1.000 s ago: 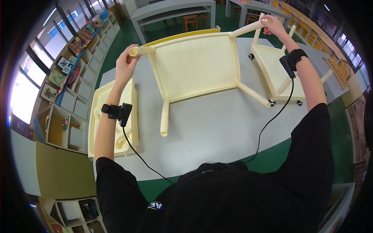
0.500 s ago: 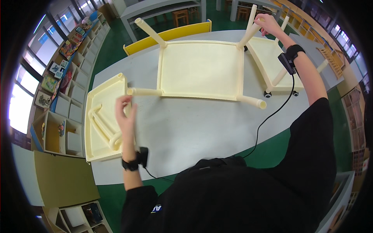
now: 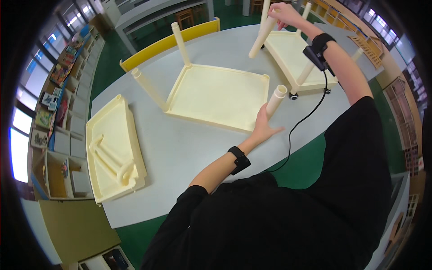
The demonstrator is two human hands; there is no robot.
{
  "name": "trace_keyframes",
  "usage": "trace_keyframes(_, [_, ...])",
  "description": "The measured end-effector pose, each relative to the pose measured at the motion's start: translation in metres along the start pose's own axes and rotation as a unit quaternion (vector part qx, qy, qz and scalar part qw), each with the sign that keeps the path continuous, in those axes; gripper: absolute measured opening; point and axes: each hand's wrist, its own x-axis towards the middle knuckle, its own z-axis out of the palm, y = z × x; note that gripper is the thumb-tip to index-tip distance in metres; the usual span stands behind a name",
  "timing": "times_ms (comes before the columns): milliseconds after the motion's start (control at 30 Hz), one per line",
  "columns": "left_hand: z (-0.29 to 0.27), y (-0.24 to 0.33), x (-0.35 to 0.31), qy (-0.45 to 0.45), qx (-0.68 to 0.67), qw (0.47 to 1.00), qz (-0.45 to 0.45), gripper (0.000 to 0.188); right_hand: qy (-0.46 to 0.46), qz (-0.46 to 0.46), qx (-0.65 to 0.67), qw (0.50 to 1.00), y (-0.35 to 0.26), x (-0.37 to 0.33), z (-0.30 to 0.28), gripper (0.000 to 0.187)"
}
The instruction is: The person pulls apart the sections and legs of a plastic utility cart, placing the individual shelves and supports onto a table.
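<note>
A cream plastic tray (image 3: 218, 96) lies on the grey table with tubes standing at three corners. The far right corner shows a bare round socket (image 3: 266, 78). My right hand (image 3: 285, 14) is closed on the upper end of a loose cream tube (image 3: 260, 42), whose lower end hangs beyond that corner. My left hand (image 3: 262, 128) wraps round the base of the near right tube (image 3: 276, 100), against the tray's corner, its thumb pointing right. Two more tubes, the far left one (image 3: 181, 42) and the near left one (image 3: 149, 90), lean outward.
On the left lies another cream tray (image 3: 137, 150) with a bent cream handle (image 3: 108, 159) in it. A cream tray on black casters (image 3: 294, 58), with upright tubes, stands at the right. A yellow board (image 3: 168, 44) borders the far edge. A black cable (image 3: 310, 112) hangs from my right wrist.
The far right tube has come off the tray's corner in my right hand. My left hand has crossed from the left tray to the near right tube. The middle tray has turned and shifted nearer.
</note>
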Motion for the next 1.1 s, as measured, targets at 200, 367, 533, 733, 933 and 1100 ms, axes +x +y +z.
trace_keyframes(200, [0.006,-0.004,0.014,0.012,-0.095,0.986,-0.133,0.022,0.074,0.072,0.151,0.983,-0.002,-0.072,-0.022,0.024])
trace_keyframes(367, [-0.022,-0.019,0.006,-0.041,-0.130,0.978,-0.160,0.017,0.066,0.078,0.196,0.975,-0.009,-0.110,-0.021,0.026])
trace_keyframes(533, [-0.065,-0.006,-0.012,-0.080,-0.123,0.972,-0.185,0.014,0.080,0.090,0.195,0.973,-0.007,-0.136,-0.015,0.026])
trace_keyframes(733, [-0.121,0.017,-0.045,-0.082,-0.072,0.969,-0.220,0.015,0.181,0.074,0.279,0.940,-0.028,-0.170,-0.013,0.023])
trace_keyframes(933, [-0.154,0.024,-0.082,0.046,-0.096,0.989,-0.103,0.061,0.300,-0.034,0.402,0.864,-0.075,-0.202,-0.008,0.025])
trace_keyframes(1100, [-0.183,0.096,-0.080,0.179,-0.113,0.971,-0.115,0.059,0.281,-0.134,0.435,0.845,-0.127,-0.244,0.029,0.029])
